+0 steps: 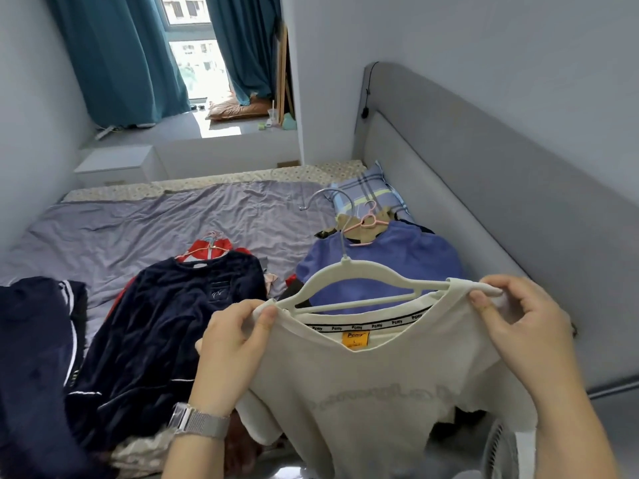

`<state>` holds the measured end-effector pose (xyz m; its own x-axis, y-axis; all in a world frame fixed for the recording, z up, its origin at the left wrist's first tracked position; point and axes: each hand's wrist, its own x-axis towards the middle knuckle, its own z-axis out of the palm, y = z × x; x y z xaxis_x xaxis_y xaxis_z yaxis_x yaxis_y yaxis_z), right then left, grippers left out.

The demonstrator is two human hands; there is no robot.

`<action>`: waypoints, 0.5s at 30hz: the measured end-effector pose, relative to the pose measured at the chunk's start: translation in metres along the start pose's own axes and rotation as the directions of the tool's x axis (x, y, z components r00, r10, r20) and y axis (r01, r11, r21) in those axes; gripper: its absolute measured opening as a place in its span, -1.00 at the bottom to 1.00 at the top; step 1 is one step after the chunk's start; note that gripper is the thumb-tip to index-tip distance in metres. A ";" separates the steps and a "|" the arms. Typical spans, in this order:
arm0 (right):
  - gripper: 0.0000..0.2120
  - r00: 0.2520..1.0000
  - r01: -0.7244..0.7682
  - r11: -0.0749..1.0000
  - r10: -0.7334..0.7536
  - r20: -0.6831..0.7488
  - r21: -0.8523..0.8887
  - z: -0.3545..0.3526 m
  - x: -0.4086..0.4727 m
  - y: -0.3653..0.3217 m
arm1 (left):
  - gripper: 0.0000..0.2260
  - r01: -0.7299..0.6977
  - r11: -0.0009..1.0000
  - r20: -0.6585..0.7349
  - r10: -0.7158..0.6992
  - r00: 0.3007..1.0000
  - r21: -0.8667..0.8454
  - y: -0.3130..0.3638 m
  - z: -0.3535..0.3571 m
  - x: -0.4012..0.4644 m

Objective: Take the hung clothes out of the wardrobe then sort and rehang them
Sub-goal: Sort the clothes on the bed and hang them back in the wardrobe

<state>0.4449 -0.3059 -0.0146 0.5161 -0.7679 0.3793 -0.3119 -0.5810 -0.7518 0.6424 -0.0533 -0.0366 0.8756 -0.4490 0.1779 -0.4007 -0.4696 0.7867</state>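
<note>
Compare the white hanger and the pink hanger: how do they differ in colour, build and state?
The white hanger is pale and broad; the pink hanger is pink and thin. The white hanger is held up inside the cream T-shirt by the left hand and right hand; the pink hanger lies on the bed in a blue top. Both carry a garment.
</note>
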 end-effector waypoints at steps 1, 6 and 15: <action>-0.88 1.000 0.003 1.000 -0.003 -0.004 -0.010 0.005 0.006 0.001 | -0.76 0.007 1.000 0.015 -0.007 1.000 -0.007 -0.001 0.004 0.010; -0.89 0.999 -0.034 0.995 0.030 -0.042 -0.093 0.018 0.033 0.018 | -0.68 0.009 1.000 0.097 -0.007 0.995 -0.017 -0.004 0.036 0.064; -0.95 0.983 -0.163 0.984 0.155 -0.096 -0.077 0.009 0.118 0.061 | -0.76 -0.152 0.988 0.129 0.154 0.980 -0.027 0.043 0.101 0.158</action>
<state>0.4936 -0.4296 -0.0205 0.3824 -0.8712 0.3079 -0.4524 -0.4671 -0.7597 0.7367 -0.2210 -0.0346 0.7614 -0.6100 0.2195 -0.5215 -0.3754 0.7662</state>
